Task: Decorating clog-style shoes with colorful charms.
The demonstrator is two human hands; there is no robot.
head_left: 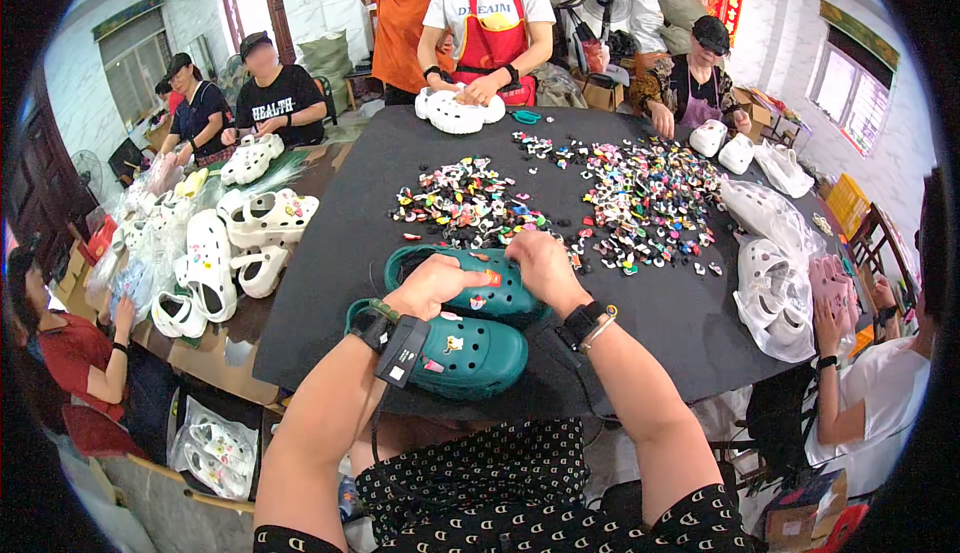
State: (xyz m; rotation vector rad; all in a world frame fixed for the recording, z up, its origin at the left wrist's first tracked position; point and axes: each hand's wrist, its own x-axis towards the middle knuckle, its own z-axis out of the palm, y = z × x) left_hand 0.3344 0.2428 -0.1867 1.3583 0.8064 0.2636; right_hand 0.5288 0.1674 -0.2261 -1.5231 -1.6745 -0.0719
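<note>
Two dark green clogs lie side by side at the near edge of the black table. My left hand [437, 285] is closed on the farther green clog [515, 291], its thumb on top beside an orange charm [492, 278]. Other small charms sit in that clog's holes. Over its toe end my right hand [545, 265] is curled, fingers bent together; whatever they pinch, if anything, is hidden. The nearer green clog [478, 358] rests under my left wrist with a white charm [453, 343] and a pink one [432, 364] in it.
Loose charms [650, 193] are heaped across the black table [330, 293]. White clogs [210, 263] crowd a side table at left; bagged clogs [775, 293] lie at right. Across the table a person in a red apron handles a white clog [460, 111]. Other people sit around both sides.
</note>
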